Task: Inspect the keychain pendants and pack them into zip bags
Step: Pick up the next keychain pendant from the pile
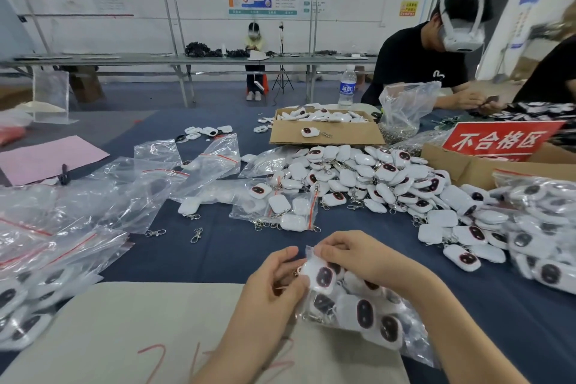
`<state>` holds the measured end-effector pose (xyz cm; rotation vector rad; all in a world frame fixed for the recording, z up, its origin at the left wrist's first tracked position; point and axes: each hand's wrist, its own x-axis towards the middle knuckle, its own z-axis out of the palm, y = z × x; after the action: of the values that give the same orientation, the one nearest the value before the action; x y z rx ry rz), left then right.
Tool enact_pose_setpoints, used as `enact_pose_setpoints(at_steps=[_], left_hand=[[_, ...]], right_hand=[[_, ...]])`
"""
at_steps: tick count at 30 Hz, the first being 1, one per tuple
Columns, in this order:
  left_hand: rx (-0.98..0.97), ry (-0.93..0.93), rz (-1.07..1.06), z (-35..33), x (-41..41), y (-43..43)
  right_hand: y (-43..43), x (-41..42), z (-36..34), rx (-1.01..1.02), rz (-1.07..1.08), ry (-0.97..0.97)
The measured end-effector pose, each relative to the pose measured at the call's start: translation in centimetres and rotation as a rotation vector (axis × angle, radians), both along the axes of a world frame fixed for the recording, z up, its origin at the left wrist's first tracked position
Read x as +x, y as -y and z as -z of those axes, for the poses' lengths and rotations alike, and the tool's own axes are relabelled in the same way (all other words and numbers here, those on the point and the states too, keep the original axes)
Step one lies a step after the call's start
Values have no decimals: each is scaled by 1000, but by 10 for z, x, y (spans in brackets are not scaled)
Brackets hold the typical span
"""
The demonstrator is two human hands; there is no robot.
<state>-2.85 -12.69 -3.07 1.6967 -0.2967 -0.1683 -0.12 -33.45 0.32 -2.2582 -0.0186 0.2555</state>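
Note:
A clear zip bag filled with several white keychain pendants, each with a dark oval patch, lies in front of me on the blue cloth. My left hand pinches the bag's mouth on the left side, next to a pendant at the opening. My right hand pinches the top edge of the same bag from the right. A big loose pile of pendants spreads across the table's middle and right.
Empty zip bags lie at the left, filled bags at the near left and filled bags at the right. Two cardboard boxes, a red sign, a water bottle and a seated person occupy the far side.

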Motion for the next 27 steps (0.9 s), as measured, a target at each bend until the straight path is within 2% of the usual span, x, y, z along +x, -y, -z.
enact_pose_setpoints(at_steps=[4, 8, 11, 13, 15, 17, 21, 24, 27], left_hand=[[82, 106, 46, -8, -13, 6], [-98, 23, 152, -21, -25, 8], [-144, 81, 228, -32, -31, 7], [-121, 197, 142, -38, -37, 5], [-124, 293, -66, -39, -38, 4], [-135, 286, -199, -37, -38, 3], [-133, 89, -133, -29, -39, 9], [-99, 131, -178, -37, -36, 10], [-44, 265, -233, -57, -36, 9]], right_hand=[[-2, -9, -11, -64, -58, 30], [0, -20, -17, 4, 5, 116], [0, -32, -21, 126, 45, 196], [0, -42, -25, 218, 99, 259], [1, -50, -29, 313, 156, 309], [2, -55, -31, 392, 197, 357], [-7, -63, -36, 520, 293, 410], [-15, -70, -39, 634, 324, 433], [-17, -77, -44, 724, 387, 490]])
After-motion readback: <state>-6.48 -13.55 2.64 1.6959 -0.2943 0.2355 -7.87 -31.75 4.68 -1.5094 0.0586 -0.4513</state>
